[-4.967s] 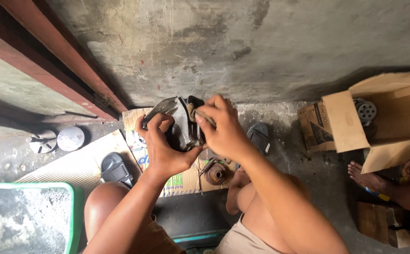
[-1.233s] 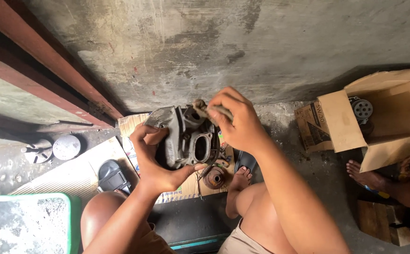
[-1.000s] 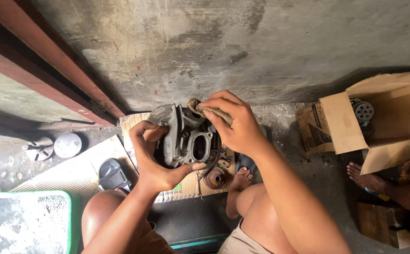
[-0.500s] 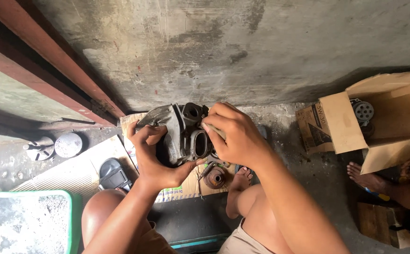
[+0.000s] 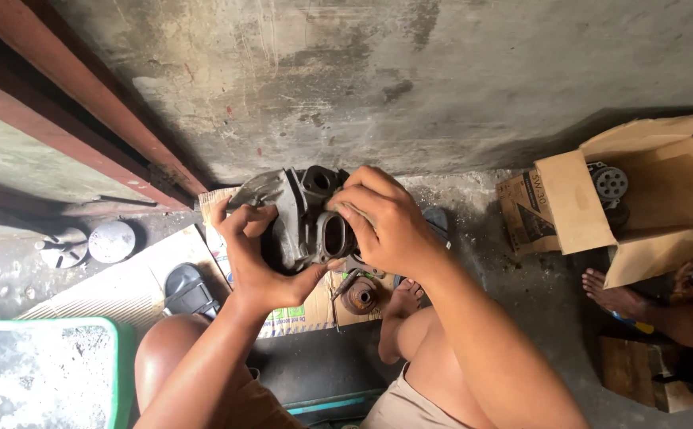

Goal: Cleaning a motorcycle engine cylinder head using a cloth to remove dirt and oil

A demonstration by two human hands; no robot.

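A dark, greasy metal engine part (image 5: 306,214) with round and oval ports is held up in front of me, above my knees. My left hand (image 5: 255,258) cups it from below and from the left side. My right hand (image 5: 382,222) grips its right side, with the fingertips resting beside the oval port. Below the part, on flattened cardboard (image 5: 283,314) on the floor, lie a small rusty round piece (image 5: 360,296) and a thin tool (image 5: 345,284).
An open cardboard box (image 5: 640,202) with a toothed metal piece (image 5: 610,183) inside stands at the right, and another person's foot (image 5: 612,294) is next to it. A green-rimmed tub (image 5: 44,373) is at lower left. A black sandal (image 5: 187,290) and two round metal pieces (image 5: 92,242) lie left.
The engine part has been turned in my hands and my right hand has slid from its top down onto its right side. My left hand keeps holding it underneath.
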